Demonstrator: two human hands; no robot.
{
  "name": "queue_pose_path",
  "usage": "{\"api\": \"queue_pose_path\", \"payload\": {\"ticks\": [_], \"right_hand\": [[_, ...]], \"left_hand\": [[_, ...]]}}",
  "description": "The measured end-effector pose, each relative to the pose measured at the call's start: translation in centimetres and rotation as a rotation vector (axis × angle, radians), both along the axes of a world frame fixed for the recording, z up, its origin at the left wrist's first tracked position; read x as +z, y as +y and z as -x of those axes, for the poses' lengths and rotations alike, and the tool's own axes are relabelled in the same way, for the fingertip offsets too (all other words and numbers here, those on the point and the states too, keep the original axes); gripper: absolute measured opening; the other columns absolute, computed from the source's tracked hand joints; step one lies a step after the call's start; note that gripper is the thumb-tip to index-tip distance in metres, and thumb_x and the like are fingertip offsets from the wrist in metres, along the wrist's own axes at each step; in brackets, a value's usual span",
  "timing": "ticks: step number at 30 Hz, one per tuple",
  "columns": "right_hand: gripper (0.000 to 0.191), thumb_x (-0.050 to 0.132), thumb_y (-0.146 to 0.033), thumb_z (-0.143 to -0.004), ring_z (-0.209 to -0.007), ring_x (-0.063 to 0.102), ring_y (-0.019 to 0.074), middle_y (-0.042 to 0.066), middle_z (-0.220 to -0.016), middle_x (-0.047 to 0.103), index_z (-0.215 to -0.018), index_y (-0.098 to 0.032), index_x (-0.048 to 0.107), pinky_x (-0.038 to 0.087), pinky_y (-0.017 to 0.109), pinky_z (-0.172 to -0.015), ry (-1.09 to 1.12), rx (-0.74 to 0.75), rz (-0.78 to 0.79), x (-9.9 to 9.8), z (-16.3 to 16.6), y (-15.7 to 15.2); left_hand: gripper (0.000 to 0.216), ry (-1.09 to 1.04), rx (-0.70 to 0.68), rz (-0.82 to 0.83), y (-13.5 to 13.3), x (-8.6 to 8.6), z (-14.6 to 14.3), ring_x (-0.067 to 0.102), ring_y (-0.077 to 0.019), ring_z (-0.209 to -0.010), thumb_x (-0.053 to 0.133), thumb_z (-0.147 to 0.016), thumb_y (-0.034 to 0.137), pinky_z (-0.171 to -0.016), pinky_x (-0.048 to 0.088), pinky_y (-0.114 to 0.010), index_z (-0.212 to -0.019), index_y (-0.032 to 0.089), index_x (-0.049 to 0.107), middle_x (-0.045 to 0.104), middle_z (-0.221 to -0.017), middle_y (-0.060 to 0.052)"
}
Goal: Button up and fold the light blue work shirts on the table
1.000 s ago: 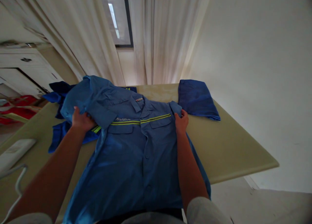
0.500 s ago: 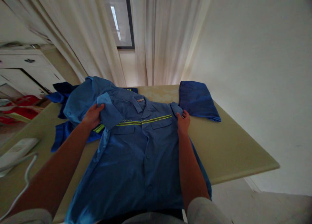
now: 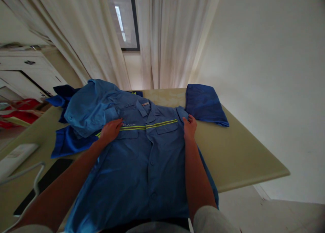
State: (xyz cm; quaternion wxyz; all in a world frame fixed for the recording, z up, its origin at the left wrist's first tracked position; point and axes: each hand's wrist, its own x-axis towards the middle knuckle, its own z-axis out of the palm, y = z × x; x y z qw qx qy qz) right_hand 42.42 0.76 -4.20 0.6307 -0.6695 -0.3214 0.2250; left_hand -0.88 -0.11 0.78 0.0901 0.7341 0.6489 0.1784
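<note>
A blue short-sleeved work shirt [image 3: 132, 165] lies front up across the table, its collar at the far end. Two yellow-green stripes cross its chest above two flap pockets, and buttons run down the middle. My left hand [image 3: 111, 130] rests on the shirt near the left-side sleeve, fingers stretched over the cloth beside the stripe's end. At the right-side sleeve, my right hand [image 3: 190, 126] pinches the cuff edge between thumb and fingers. Bunched light-blue cloth [image 3: 86, 104] lies beyond my left hand, over darker blue garments [image 3: 68, 141].
A folded dark blue garment [image 3: 205, 104] lies at the table's [image 3: 243, 158] far right. On the left are a white device [image 3: 19, 158] with a cable and a dark flat object [image 3: 45, 182]. Curtains [image 3: 175, 37] hang behind; a wall [image 3: 274, 74] stands to the right.
My left hand has let the raised sleeve down and moved right and lower onto the shirt. The dark flat object at the left has come into view. My right hand stays at its cuff.
</note>
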Motion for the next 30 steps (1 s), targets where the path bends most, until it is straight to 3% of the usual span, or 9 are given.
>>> {"api": "queue_pose_path", "payload": {"ticks": [4,6,9,11,14,20,24,27,30], "right_hand": [[0.058,0.075,-0.042,-0.072,-0.102,0.069,0.0253,0.013,-0.114,0.073,-0.123,-0.016,0.067,0.055,0.043,-0.096,0.039,-0.023,-0.037,-0.1,-0.1,0.1],[0.059,0.079,-0.040,-0.069,-0.102,0.070,0.0256,0.012,-0.112,0.073,-0.121,-0.016,0.067,0.055,0.044,-0.097,0.139,-0.028,-0.082,-0.1,-0.3,0.2],[0.063,0.082,-0.037,-0.066,-0.104,0.071,0.0253,0.012,-0.112,0.074,-0.122,-0.016,0.064,0.056,0.043,-0.099,0.332,-0.019,-0.147,-0.2,-0.6,0.4],[0.058,0.080,-0.037,-0.069,-0.106,0.072,0.0253,0.012,-0.113,0.074,-0.121,-0.016,0.063,0.057,0.043,-0.099,0.416,0.002,-0.170,-0.2,-0.8,0.5],[0.040,0.074,-0.041,-0.075,-0.111,0.072,0.0266,0.012,-0.111,0.075,-0.107,-0.018,0.067,0.059,0.044,-0.099,0.489,0.058,-0.195,0.1,-1.1,0.5],[0.029,0.072,-0.050,-0.079,-0.121,0.069,0.0269,0.006,-0.109,0.079,-0.098,-0.029,0.069,0.061,0.046,-0.099,0.629,0.202,-0.229,0.6,-1.1,0.4],[0.027,0.076,-0.042,-0.075,-0.114,0.071,0.0265,0.006,-0.104,0.079,-0.095,-0.026,0.068,0.062,0.045,-0.099,0.650,0.228,-0.182,0.2,-0.9,0.6],[0.028,0.075,-0.045,-0.077,-0.115,0.071,0.0270,0.007,-0.105,0.078,-0.095,-0.026,0.066,0.062,0.048,-0.098,0.613,0.214,-0.175,-0.2,-0.9,0.8],[0.027,0.071,-0.048,-0.080,-0.117,0.069,0.0277,0.008,-0.106,0.078,-0.097,-0.027,0.065,0.061,0.050,-0.098,0.605,0.189,-0.179,-0.3,-1.1,0.9]], "left_hand": [[0.048,-0.463,0.280,-0.196,-0.3,3.6,-0.6,0.069,-0.0286,-0.095,0.035,-0.101,0.053,-0.087,0.057,-0.041,-0.103,0.020,0.070,0.071,-0.087,-0.007],[0.056,-0.619,0.164,-0.146,-1.1,5.3,-1.7,0.069,-0.0272,-0.095,0.031,-0.102,0.061,-0.084,0.059,-0.039,-0.106,0.021,0.070,0.072,-0.088,-0.006],[0.059,-0.649,-0.188,0.069,-2.0,6.4,-3.7,0.069,-0.0289,-0.108,0.041,-0.097,0.070,-0.092,0.059,-0.040,-0.109,0.023,0.075,0.076,-0.102,-0.008],[0.057,-0.591,-0.258,0.015,-2.1,5.9,-4.5,0.065,-0.0298,-0.122,0.046,-0.095,0.068,-0.103,0.054,-0.041,-0.117,0.023,0.073,0.074,-0.121,-0.008],[0.056,-0.410,-0.207,-0.151,-1.4,3.1,-4.5,0.053,-0.0283,-0.139,0.039,-0.101,0.057,-0.119,0.040,-0.046,-0.135,0.021,0.064,0.062,-0.146,-0.010],[0.061,-0.021,-0.262,-0.024,0.8,-3.2,-2.1,0.040,-0.0334,-0.150,0.035,-0.102,0.051,-0.126,0.022,-0.057,-0.149,0.017,0.053,0.045,-0.162,-0.015],[0.058,-0.056,-0.163,-0.114,2.5,-2.7,-0.7,0.044,-0.0287,-0.146,0.023,-0.104,0.037,-0.121,0.032,-0.050,-0.154,0.018,0.046,0.051,-0.157,-0.013],[0.060,0.071,-0.142,-0.049,3.1,-1.3,-0.2,0.047,-0.0377,-0.138,0.043,-0.099,0.045,-0.114,0.036,-0.056,-0.156,0.026,0.045,0.058,-0.148,-0.014],[0.062,0.185,-0.157,-0.007,3.4,0.0,-0.3,0.051,-0.0436,-0.126,0.063,-0.088,0.056,-0.106,0.039,-0.060,-0.144,0.031,0.060,0.062,-0.134,-0.016]]}}
